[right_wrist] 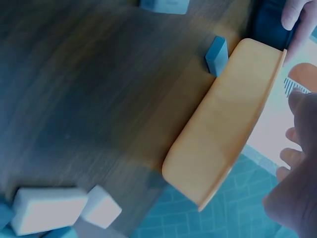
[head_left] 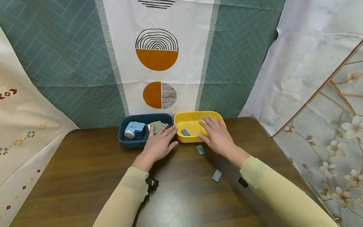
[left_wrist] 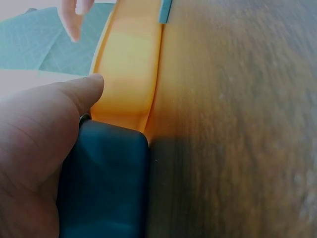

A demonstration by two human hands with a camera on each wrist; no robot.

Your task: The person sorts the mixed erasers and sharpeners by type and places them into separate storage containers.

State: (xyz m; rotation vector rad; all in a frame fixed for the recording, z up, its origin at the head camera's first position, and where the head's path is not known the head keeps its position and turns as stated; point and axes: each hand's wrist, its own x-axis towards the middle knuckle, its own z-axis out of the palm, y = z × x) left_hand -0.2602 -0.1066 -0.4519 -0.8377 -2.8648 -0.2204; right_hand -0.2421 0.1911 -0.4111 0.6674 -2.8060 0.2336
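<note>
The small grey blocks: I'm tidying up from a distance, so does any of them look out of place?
Yes. One grey block lies inside the yellow tray, but two others lie loose on the table: one just in front of the tray by the right hand, another nearer the person.

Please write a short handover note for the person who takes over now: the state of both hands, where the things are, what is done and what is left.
Left hand: open, fingers resting on the near rim of the dark blue tray, holding nothing.
Right hand: open, flat over the yellow tray, holding nothing.
Things: one grey block lies inside the yellow tray. A second grey block lies on the table just in front of that tray, a third lies nearer the person.
Done: one block is in.
Left: probably the two on the table.
</note>
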